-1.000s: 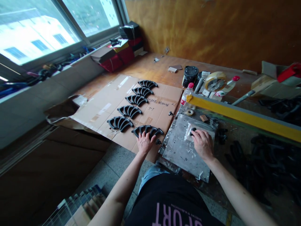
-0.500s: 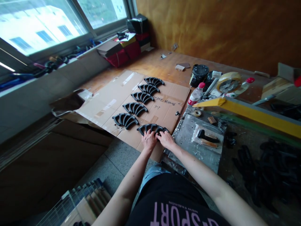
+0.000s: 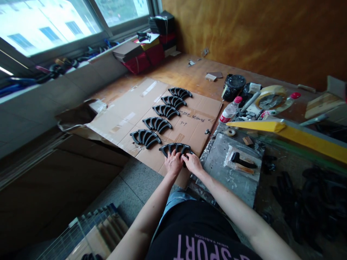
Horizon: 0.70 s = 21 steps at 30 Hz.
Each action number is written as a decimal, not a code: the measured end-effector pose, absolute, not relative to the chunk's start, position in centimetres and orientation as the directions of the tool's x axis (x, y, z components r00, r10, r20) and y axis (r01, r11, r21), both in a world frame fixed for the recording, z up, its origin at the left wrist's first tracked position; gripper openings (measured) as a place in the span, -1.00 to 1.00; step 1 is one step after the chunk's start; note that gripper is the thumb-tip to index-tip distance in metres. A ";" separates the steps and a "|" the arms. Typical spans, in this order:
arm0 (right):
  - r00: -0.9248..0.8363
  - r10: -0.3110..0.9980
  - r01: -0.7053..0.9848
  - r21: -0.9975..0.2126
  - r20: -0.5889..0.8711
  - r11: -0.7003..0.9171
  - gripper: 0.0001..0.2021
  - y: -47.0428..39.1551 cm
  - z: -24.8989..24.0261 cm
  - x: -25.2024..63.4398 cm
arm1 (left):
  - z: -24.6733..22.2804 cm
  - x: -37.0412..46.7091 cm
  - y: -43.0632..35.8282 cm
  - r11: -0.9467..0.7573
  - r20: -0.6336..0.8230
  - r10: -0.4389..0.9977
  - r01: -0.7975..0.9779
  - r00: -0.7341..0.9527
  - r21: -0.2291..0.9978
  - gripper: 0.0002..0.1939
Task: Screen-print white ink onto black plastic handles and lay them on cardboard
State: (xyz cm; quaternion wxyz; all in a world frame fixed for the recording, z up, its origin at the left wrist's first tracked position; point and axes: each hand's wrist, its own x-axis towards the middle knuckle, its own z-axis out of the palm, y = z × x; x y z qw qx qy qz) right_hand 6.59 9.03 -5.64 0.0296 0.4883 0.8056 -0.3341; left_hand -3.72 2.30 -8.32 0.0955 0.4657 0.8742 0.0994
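Observation:
Both of my hands are at the nearest fan of black curved handles, close to the front edge of a flattened cardboard sheet. My left hand has its fingers closed over the lower ends of the middle handles. Beside it, my right hand grips a handle at the fan's right end. My fingers partly cover these pieces. Farther up the cardboard, several similar fans of black handles lie in a slanting row, their pieces side by side.
At right, a metal plate carries a single black handle, near a yellow bar. Behind it stand a red-capped bottle, a black can and a tape roll. More black pieces are heaped at lower right.
The view has shifted slightly. My right hand has drawn in its fingers at the right end of the near fan, where the pieces have shifted a little. My left hand stays on the fan.

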 end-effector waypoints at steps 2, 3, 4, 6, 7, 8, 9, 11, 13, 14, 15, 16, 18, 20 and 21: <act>-0.514 0.772 0.811 -0.505 -0.375 0.295 -0.49 8.9 -5.6 6.8 | -8.3 -3.6 2.4 0.549 -0.076 0.832 0.794 -0.550 0.262 -0.60; -0.508 0.776 0.816 -0.499 -0.374 0.293 -0.48 8.9 -5.5 6.9 | -8.2 -3.6 2.4 0.550 -0.074 0.831 0.792 -0.552 0.265 -0.59; -0.500 0.783 0.820 -0.492 -0.370 0.291 -0.48 8.9 -5.5 7.0 | -8.2 -3.6 2.4 0.551 -0.073 0.830 0.790 -0.553 0.269 -0.58; -0.491 0.792 0.824 -0.488 -0.363 0.288 -0.48 9.0 -5.4 7.1 | -8.1 -3.6 2.4 0.552 -0.078 0.828 0.785 -0.555 0.282 -0.57; -0.491 0.792 0.822 -0.493 -0.362 0.284 -0.48 9.2 -5.4 7.1 | -8.1 -3.6 2.4 0.552 -0.084 0.828 0.783 -0.554 0.287 -0.57; -0.498 0.787 0.816 -0.505 -0.364 0.282 -0.49 9.5 -5.4 7.0 | -8.1 -3.7 2.4 0.553 -0.092 0.828 0.781 -0.552 0.289 -0.57; -0.510 0.778 0.805 -0.523 -0.368 0.280 -0.50 9.7 -5.5 7.0 | -8.1 -3.7 2.4 0.554 -0.099 0.828 0.780 -0.551 0.290 -0.57; -0.533 0.758 0.778 -0.570 -0.377 0.264 -0.52 10.4 -5.7 6.9 | -8.2 -3.6 2.3 0.552 -0.104 0.830 0.783 -0.548 0.286 -0.56; -0.540 0.744 0.754 -0.619 -0.392 0.221 -0.55 11.0 -5.9 6.9 | -8.3 -3.5 2.4 0.545 -0.093 0.835 0.791 -0.543 0.277 -0.52; -0.535 0.742 0.747 -0.636 -0.404 0.192 -0.56 11.2 -6.0 6.9 | -8.3 -3.3 2.4 0.541 -0.086 0.837 0.796 -0.540 0.270 -0.48; -0.526 0.741 0.745 -0.647 -0.417 0.164 -0.57 11.3 -6.0 7.0 | -8.4 -3.2 2.5 0.537 -0.081 0.840 0.802 -0.536 0.261 -0.44; -0.515 0.743 0.747 -0.649 -0.428 0.144 -0.57 11.3 -6.0 7.0 | -8.4 -3.0 2.6 0.537 -0.081 0.841 0.805 -0.536 0.252 -0.41; -0.496 0.752 0.764 -0.629 -0.433 0.141 -0.57 11.1 -5.7 7.1 | -8.3 -2.8 2.9 0.549 -0.084 0.833 0.802 -0.546 0.236 -0.41; -0.496 0.759 0.784 -0.594 -0.422 0.182 -0.58 10.5 -5.3 7.0 | -8.3 -2.8 3.0 0.551 -0.086 0.832 0.802 -0.547 0.230 -0.47; -0.505 0.759 0.788 -0.580 -0.412 0.209 -0.59 10.2 -5.1 7.0 | -8.2 -2.9 3.0 0.545 -0.085 0.836 0.807 -0.541 0.226 -0.50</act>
